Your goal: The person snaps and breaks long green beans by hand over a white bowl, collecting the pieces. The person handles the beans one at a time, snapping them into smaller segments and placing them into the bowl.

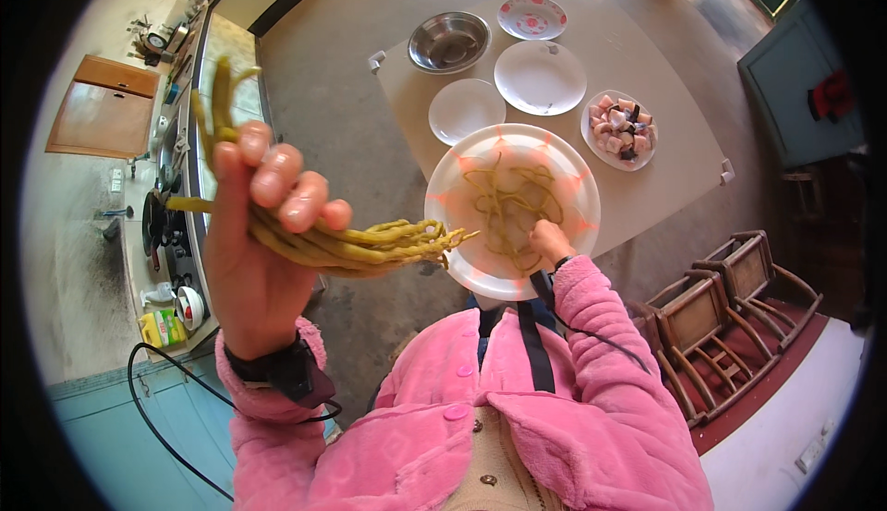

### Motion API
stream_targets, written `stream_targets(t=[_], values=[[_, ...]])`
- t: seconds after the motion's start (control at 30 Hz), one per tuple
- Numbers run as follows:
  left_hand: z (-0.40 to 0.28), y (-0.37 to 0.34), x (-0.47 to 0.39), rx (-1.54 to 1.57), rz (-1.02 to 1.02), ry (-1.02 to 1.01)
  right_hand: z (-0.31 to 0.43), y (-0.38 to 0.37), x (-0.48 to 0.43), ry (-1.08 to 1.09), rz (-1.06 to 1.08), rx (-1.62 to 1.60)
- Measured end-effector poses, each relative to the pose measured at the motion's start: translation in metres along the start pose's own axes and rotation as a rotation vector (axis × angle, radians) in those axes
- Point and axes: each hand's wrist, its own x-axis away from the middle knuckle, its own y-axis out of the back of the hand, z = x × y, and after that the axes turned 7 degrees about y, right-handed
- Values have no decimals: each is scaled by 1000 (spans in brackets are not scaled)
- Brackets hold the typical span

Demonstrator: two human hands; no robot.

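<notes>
My left hand (267,234), raised close to the camera, is closed around a bunch of long yellow-green pickled beans (360,244), whose tips reach towards the basin. A round white plastic basin (438,199) with an orange pattern stands at the near edge of the table, holding cloudy liquid and more long beans (499,199). My right hand (551,241) is over the basin's right side with its fingers curled down at the beans. Whether it grips one cannot be told.
On the table (665,196) beyond the basin are a steel bowl (449,43), a flower-patterned dish (532,17), two white plates (540,78) and a plate of raw fish chunks (621,130). Wooden chairs (707,310) stand at right; a kitchen counter (138,234) runs along the left. Cables hang from my wrists.
</notes>
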Motion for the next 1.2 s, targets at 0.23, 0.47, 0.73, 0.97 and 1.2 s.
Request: stream_targets(t=[0.23, 0.47, 0.73, 0.97, 1.2], values=[[6, 5, -7, 76, 51, -25, 15, 0, -3, -21, 65, 45], [91, 81, -29, -2, -335, 328, 47, 63, 60, 268, -119, -302], [213, 151, -39, -76, -384, 694, 106, 96, 130, 426, -274, -339], [237, 146, -48, 46, -300, 854, 113, 78, 148, 499, -110, -270], [220, 133, -37, -108, -224, 662, 92, 78, 140, 217, -94, -944]])
